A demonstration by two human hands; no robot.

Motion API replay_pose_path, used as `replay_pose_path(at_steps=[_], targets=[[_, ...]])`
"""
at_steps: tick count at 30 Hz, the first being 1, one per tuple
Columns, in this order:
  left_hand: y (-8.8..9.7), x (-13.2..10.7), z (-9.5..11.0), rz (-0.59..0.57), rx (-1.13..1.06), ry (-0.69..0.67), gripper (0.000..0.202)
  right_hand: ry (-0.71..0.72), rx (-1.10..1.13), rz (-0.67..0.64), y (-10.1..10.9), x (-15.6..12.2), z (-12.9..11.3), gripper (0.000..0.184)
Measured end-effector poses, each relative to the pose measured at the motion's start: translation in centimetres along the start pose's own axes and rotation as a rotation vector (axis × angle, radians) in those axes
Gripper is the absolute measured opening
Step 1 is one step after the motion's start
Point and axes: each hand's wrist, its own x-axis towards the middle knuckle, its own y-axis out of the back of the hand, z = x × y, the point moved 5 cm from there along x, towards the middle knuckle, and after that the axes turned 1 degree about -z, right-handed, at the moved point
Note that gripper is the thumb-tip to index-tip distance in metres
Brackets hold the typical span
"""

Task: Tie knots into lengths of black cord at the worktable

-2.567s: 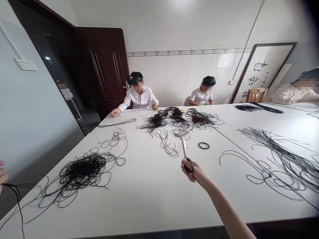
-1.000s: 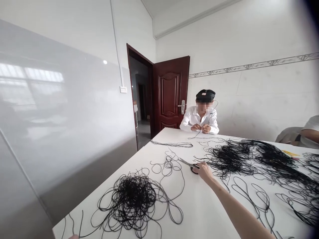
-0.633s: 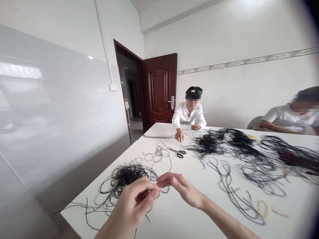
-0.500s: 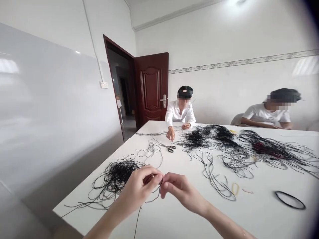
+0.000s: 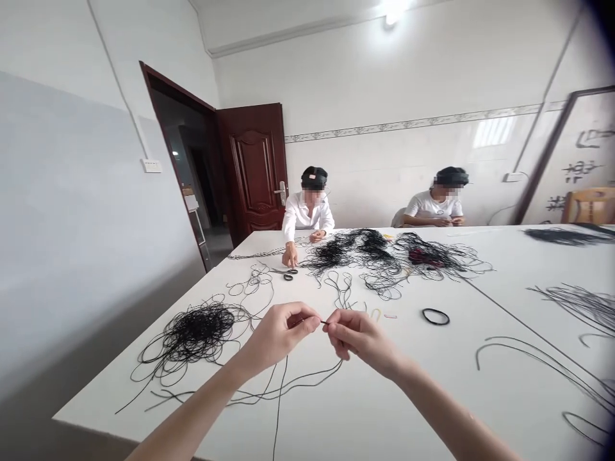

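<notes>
Between my two hands a short stretch of thin black cord (image 5: 323, 322) shows, pulled straight. My left hand (image 5: 288, 330) pinches it with thumb and forefinger. A small gap away, my right hand (image 5: 358, 333) pinches the same cord, its other fingers curled. Loose lengths of black cord (image 5: 307, 384) hang below the hands and trail over the table toward the left. Beyond my left forearm lies a tangled heap of black cord (image 5: 199, 330). The parts of the cord inside my fingers are hidden.
Across the white table (image 5: 394, 397), a person in white (image 5: 307, 211) reaches toward scissors (image 5: 289, 275). Another person (image 5: 437, 205) sits farther right. Black cord piles (image 5: 336, 250), a black loop (image 5: 435, 317), a yellow band (image 5: 376, 314) and stray cords (image 5: 528, 352) lie about.
The view has turned right, bringing more of the table in. My hands have drawn slightly apart, and the cord between them is now straight. The co-worker's hand has moved closer to the scissors.
</notes>
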Motion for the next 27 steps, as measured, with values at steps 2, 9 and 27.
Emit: replay_pose_path(at_steps=[2,9,27], targets=[[-0.8,0.7,0.3,-0.037,-0.013,0.012,0.027,-0.005,-0.031,0.074,1.6,-1.7,-0.8,0.03],[-4.5,1.9,0.8,-0.271,-0.045,0.024,0.023,-0.122,-0.226,0.283,5.2,-8.3,-3.6,0.028],[-0.9,-0.3,-4.6,-0.247,0.084,0.171,0.035,-0.39,-0.498,0.608,13.3,-27.8,-6.1,0.05]])
